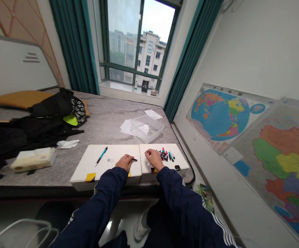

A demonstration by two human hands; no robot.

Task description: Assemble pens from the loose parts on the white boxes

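My left hand (124, 162) is closed above the left white box (87, 162), and a short black pen-like piece (134, 159) sticks out from its fingers to the right. Over the right white box (181, 161), my right hand (154, 158) has its fingers curled together; whatever they may hold is hidden. Just right of that hand lies a pile of small pen parts (167, 155) in black, red, teal and white, partly covered by it. A teal and black pen (101, 156) rests slantwise on the left box, apart from both hands.
Behind the boxes, a clear plastic bin (149, 129) stands partly on white papers (126, 127). To the left are a tissue pack (34, 159), a crumpled tissue (68, 144) and black bags (35, 124). The grey mattress (105, 117) ends near the map-covered wall.
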